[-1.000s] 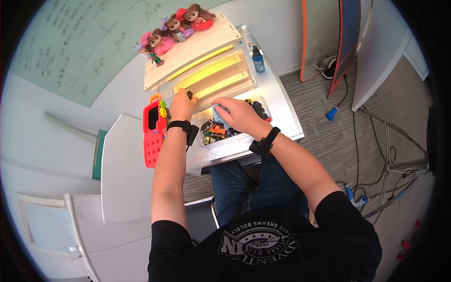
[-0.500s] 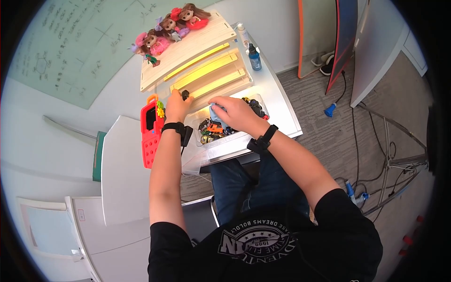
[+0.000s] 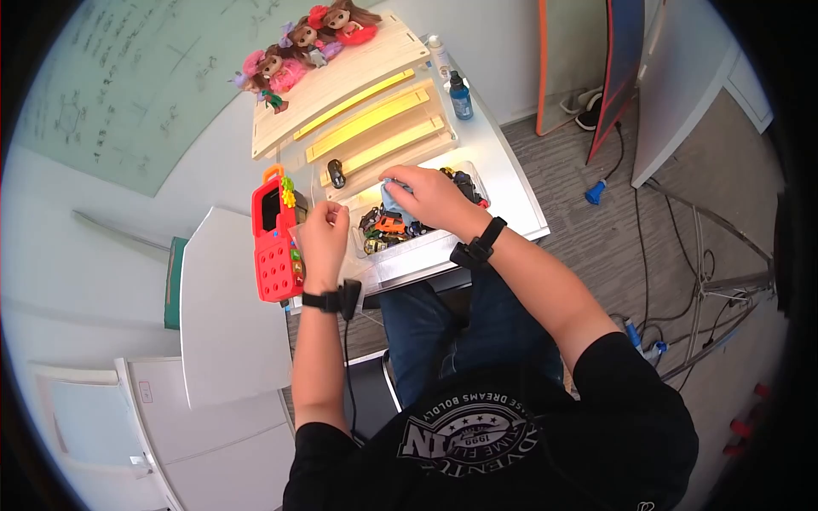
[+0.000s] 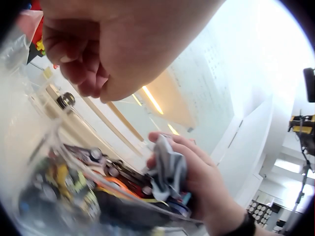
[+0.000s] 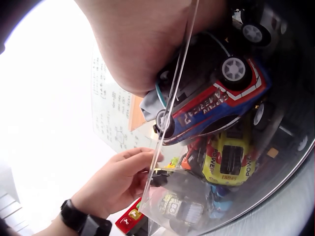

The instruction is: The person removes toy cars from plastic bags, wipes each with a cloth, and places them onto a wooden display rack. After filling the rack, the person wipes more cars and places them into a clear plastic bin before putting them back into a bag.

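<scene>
My left hand point(image 3: 325, 234) hovers in front of the wooden stand, beside the clear plastic bin point(image 3: 356, 249), its fingers loosely curled with nothing in them. Behind it, a small black toy car point(image 3: 336, 174) sits on the stand's lowest step. With my right hand point(image 3: 433, 198) I grip a crumpled light blue cloth point(image 4: 169, 167) over the bin. Many toy cars fill that bin, among them an orange one point(image 3: 390, 224). In the right wrist view a blue and red toy car point(image 5: 211, 105) and a yellow one point(image 5: 230, 160) lie close below the right hand.
A stepped wooden stand point(image 3: 341, 106) bears several dolls point(image 3: 307, 43) on top. To the left stands a red toy case point(image 3: 274, 260) with an orange handle. A blue pump bottle point(image 3: 460, 95) and a white bottle point(image 3: 438, 56) stand at the back right of the table point(image 3: 511, 200).
My left hand has let go of the black toy car on the lowest step and drawn back toward me. The right hand stays over the bin with the cloth.
</scene>
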`<state>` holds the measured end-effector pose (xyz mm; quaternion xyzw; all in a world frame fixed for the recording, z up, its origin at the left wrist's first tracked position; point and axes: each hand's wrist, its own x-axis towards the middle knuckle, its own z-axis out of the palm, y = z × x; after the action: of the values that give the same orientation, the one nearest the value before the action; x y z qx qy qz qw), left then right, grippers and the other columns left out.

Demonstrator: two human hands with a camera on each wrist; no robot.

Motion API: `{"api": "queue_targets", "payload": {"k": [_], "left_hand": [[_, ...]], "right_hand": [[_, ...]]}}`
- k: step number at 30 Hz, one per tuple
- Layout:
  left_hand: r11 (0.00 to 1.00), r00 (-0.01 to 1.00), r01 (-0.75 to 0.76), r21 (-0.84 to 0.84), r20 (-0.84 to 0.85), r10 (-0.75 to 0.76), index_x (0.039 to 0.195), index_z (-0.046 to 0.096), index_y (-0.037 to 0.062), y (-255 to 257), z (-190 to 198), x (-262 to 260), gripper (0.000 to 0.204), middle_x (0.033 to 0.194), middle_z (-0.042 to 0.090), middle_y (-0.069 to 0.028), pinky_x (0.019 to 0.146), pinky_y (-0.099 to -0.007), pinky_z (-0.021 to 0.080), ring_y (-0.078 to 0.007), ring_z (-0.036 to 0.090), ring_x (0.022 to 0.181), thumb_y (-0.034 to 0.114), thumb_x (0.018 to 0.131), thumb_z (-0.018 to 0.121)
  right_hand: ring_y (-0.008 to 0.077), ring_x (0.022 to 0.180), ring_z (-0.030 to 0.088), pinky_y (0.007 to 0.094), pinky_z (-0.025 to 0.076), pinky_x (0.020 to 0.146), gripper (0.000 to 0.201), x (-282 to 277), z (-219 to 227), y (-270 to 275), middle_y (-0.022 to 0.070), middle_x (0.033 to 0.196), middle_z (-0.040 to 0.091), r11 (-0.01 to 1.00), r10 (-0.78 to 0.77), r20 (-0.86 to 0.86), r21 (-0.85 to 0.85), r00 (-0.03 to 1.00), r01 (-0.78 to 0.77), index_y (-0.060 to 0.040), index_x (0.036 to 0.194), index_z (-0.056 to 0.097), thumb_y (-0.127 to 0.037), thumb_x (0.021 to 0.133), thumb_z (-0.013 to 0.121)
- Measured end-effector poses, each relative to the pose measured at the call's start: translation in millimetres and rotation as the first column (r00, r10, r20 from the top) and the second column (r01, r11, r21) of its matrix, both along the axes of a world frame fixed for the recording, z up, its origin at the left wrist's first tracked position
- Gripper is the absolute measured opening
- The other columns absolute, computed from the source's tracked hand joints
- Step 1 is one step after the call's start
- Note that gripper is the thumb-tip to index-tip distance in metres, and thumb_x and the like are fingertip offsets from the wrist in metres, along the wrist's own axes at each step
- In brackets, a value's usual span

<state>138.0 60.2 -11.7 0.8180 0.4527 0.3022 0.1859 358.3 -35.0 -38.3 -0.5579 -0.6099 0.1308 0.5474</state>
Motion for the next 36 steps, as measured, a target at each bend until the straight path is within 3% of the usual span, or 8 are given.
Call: {"api": "queue_targets", "payload": {"k": [4,6,9,19,26,33,35,36], "left_hand": [[0.975,0.975,0.220,-0.006,0.021,-0.220,0.096,0.074,0.0041,-50.1,-0.3,13.8,0.012,0.089,0.072,-0.0146,0.072,-0.0394,0.056,-0.0297,0.071,0.081,0.015,0.092,0.071],[0.894,0.906,0.412,0.173,-0.181,-0.383,0.099,0.072,0.0017,-57.1,-5.3,20.9,0.012,0.096,0.072,-0.0169,0.079,-0.0399,0.056,-0.0310,0.070,0.089,0.011,0.091,0.073],[0.961,0.943,0.271,-0.049,-0.188,-0.276,0.099,0.070,0.0011,-58.7,-3.5,33.5,0.013,0.096,0.069,-0.0185,0.084,-0.0436,0.054,-0.0363,0.068,0.095,0.010,0.090,0.073],[0.999,0.918,0.032,-0.041,-0.394,-0.046,0.093,0.068,0.0037,-54.9,-1.9,59.8,0.031,0.088,0.074,-0.0171,0.073,-0.0482,0.057,-0.0375,0.072,0.084,0.032,0.083,0.077],[0.998,0.931,-0.012,-0.058,-0.365,-0.010,0.094,0.071,0.0069,-54.2,-8.6,55.6,0.029,0.089,0.077,-0.0148,0.072,-0.0468,0.057,-0.0356,0.075,0.087,0.035,0.088,0.071],[0.987,0.983,0.123,0.100,0.126,-0.135,0.094,0.067,0.0014,-44.8,-24.2,46.4,0.017,0.080,0.067,-0.0064,0.062,-0.0325,0.051,-0.0197,0.064,0.065,0.018,0.097,0.070],[0.921,0.849,0.297,-0.250,0.511,-0.135,0.100,0.066,-0.0002,-46.7,-19.6,48.7,0.020,0.083,0.069,-0.0071,0.064,-0.0300,0.053,-0.0152,0.064,0.068,0.020,0.102,0.067],[0.921,0.848,0.297,-0.254,0.513,-0.132,0.100,0.066,-0.0002,-47.9,-21.6,48.8,0.020,0.083,0.069,-0.0071,0.064,-0.0300,0.053,-0.0152,0.064,0.068,0.020,0.102,0.067]], "right_hand": [[0.0378,0.093,0.072,0.0427,0.057,0.082,0.025,0.0,-1.6,0.7,0.0194,0.100,0.075,0.999,-0.016,0.010,-0.033,1.000,0.017,-0.0041,0.118,0.071,-0.021,0.101,0.062],[0.0376,0.093,0.072,0.0424,0.057,0.083,0.026,-0.4,2.0,-0.8,0.0194,0.101,0.075,0.999,-0.001,-0.006,-0.054,1.000,0.000,-0.0041,0.118,0.071,-0.022,0.101,0.062],[0.0372,0.094,0.072,0.0415,0.057,0.084,0.027,-1.4,2.3,-0.5,0.0196,0.102,0.075,0.998,0.008,-0.009,-0.066,1.000,-0.008,-0.0037,0.119,0.071,-0.022,0.101,0.063],[0.0405,0.097,0.070,0.0452,0.056,0.085,0.027,-4.0,4.7,-1.6,0.0216,0.106,0.073,1.000,-0.023,0.013,0.004,1.000,0.023,-0.0015,0.118,0.069,-0.020,0.102,0.060],[0.0363,0.101,0.071,0.0405,0.055,0.090,0.029,-1.9,3.4,-1.2,0.0204,0.111,0.074,1.000,-0.023,0.026,-0.020,0.999,0.024,-0.0010,0.126,0.067,-0.017,0.104,0.058],[0.0355,0.104,0.071,0.0404,0.055,0.092,0.030,-3.9,7.9,-4.4,0.0206,0.114,0.073,1.000,-0.016,0.003,-0.024,1.000,0.016,0.0005,0.127,0.066,-0.017,0.105,0.056],[0.0395,0.102,0.069,0.0444,0.055,0.087,0.028,-4.7,7.3,-4.5,0.0212,0.112,0.072,0.999,0.006,0.015,0.041,1.000,-0.007,-0.0026,0.125,0.066,-0.019,0.104,0.057],[0.0395,0.102,0.069,0.0444,0.055,0.087,0.028,-5.2,8.3,-6.2,0.0212,0.112,0.072,0.999,0.008,0.018,0.037,1.000,-0.009,-0.0026,0.125,0.066,-0.019,0.104,0.057]]}}
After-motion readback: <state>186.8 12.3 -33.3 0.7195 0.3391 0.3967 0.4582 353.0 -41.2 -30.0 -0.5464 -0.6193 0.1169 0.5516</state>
